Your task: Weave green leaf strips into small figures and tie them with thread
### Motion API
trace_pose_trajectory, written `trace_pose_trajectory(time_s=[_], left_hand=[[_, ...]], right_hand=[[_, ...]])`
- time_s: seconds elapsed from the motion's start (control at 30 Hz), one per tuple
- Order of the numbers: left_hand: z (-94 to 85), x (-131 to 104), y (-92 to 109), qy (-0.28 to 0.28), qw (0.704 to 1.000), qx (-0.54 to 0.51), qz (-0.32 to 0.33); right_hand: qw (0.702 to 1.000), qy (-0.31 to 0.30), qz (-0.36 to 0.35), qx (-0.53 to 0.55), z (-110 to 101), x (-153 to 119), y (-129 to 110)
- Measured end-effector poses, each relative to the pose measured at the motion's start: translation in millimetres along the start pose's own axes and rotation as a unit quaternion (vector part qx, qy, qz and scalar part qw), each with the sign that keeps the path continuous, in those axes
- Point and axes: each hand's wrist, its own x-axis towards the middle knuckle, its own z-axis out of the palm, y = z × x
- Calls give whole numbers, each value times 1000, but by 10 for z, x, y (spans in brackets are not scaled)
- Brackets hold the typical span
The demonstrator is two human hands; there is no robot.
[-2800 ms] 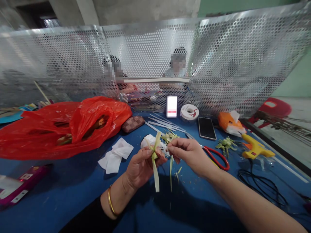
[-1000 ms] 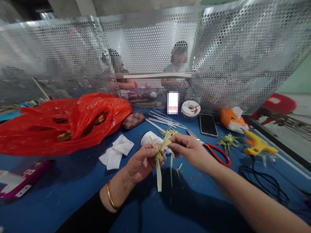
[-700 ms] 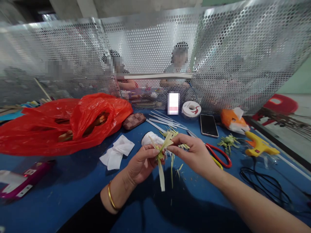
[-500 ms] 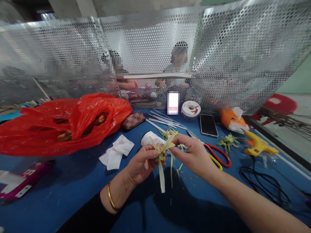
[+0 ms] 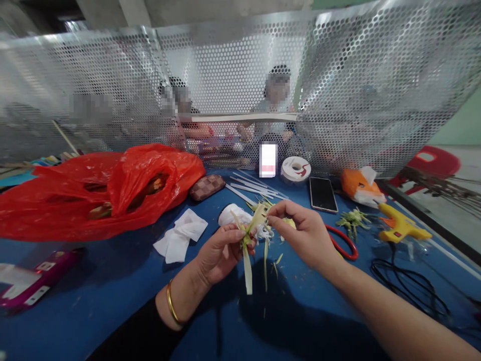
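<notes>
While the leaf strip bundle (image 5: 248,239) hangs above the blue worktop (image 5: 112,296) near its middle, the left hand (image 5: 221,250) pinches it at the knot, thumb and fingertips pressed together, with one long pale strip trailing straight down. Compared with half a second earlier, the right hand (image 5: 306,231) has risen slightly and drawn its pinched upper strip end up and toward the bundle's top; thumb and forefinger are closed on that end. The left hand has stayed in place. The right hand now covers more of the red-handled scissors (image 5: 342,244), so that only the handle loop shows. Just behind the bundle lies a white wad (image 5: 230,215), unchanged, and a folded white tissue (image 5: 181,240) rests to the left. Farther out, the red plastic bag (image 5: 93,193), phone (image 5: 322,194), tape roll (image 5: 295,169) and yellow glue gun (image 5: 400,228) remain as before.
</notes>
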Motion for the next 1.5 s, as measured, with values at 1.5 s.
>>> trace_pose_trajectory(time_s=[1.5], left_hand=[[65, -7, -17, 9, 1000, 17, -6]], right_hand=[[999, -11, -44, -10, 83, -1, 48]])
